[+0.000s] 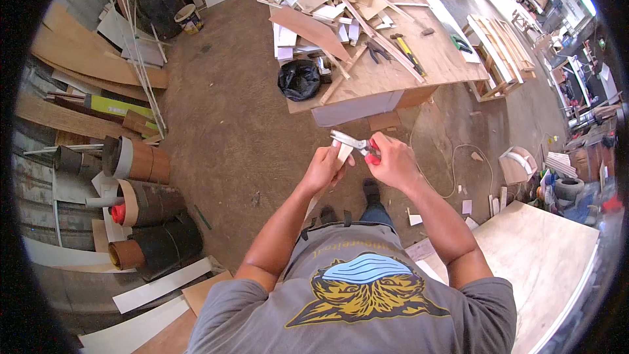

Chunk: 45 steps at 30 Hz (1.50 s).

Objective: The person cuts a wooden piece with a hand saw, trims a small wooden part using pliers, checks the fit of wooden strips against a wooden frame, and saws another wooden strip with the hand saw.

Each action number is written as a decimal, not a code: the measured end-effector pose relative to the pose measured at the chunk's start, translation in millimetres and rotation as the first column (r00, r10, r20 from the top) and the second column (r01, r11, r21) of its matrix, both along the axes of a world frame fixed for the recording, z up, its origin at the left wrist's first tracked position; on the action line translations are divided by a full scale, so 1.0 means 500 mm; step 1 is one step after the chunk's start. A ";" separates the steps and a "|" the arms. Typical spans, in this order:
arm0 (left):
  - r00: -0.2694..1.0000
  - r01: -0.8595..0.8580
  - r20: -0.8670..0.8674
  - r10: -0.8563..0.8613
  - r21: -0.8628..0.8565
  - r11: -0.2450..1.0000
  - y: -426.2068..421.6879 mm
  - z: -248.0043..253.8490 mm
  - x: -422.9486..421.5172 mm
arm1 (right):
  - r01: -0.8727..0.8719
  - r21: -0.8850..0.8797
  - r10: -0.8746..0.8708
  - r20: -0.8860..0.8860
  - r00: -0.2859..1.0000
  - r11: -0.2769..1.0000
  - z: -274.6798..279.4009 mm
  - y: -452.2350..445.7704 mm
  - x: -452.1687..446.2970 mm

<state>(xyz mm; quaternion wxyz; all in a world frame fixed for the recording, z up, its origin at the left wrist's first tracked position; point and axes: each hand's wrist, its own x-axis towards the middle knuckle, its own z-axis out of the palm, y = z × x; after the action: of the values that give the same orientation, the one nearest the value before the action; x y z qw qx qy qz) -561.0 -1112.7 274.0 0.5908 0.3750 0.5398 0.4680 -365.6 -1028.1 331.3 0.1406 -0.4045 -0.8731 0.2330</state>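
In front of my body, my right hand (394, 160) is closed round the red handles of a pair of pliers (354, 141). Their silver head points left, over the fingertips of the other hand. My left hand (323, 169) grips a pale, narrow strip (344, 151), apparently wood, which slants up to the pliers' head. The strip's lower part runs down behind my left wrist. Whether the jaws are closed on the strip I cannot tell.
Ahead stands a plywood table (386, 88) heaped with wood offcuts (327, 3), with a hammer (407, 52), dark pliers (378, 52) and a black bag (299, 80). Rolled sheets (154, 206) lie left. A plywood board (524, 255) is on the right. A cord (452, 183) crosses the floor.
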 end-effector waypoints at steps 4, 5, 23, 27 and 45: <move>0.998 -0.069 0.011 0.069 0.010 0.998 0.025 0.018 0.007 | 0.042 0.083 -0.029 -0.145 0.989 0.996 -0.007 0.021 0.012; 0.998 -0.068 0.003 0.068 0.011 0.998 0.027 0.027 0.005 | 0.036 0.105 -0.022 -0.126 0.992 0.994 0.002 0.020 0.018; 1.000 0.010 -0.016 -0.010 -0.010 1.000 0.039 0.023 -0.001 | -0.038 0.208 0.024 0.068 0.997 0.977 0.024 0.025 0.032; 0.999 0.032 -0.026 -0.033 -0.053 0.998 0.018 0.014 -0.010 | -0.029 0.149 0.017 0.084 0.996 0.988 0.004 0.024 0.024; 0.907 0.009 -0.420 0.014 0.054 0.998 0.165 -0.082 0.103 | 0.210 -0.150 -0.218 -0.040 0.975 0.966 -0.136 0.157 0.176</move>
<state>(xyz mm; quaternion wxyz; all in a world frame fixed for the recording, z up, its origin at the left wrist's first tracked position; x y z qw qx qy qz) -509.6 -1030.5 233.0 0.4496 0.4824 0.6416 0.3918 -277.8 -949.5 263.3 0.1598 -0.4987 -0.8008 0.2907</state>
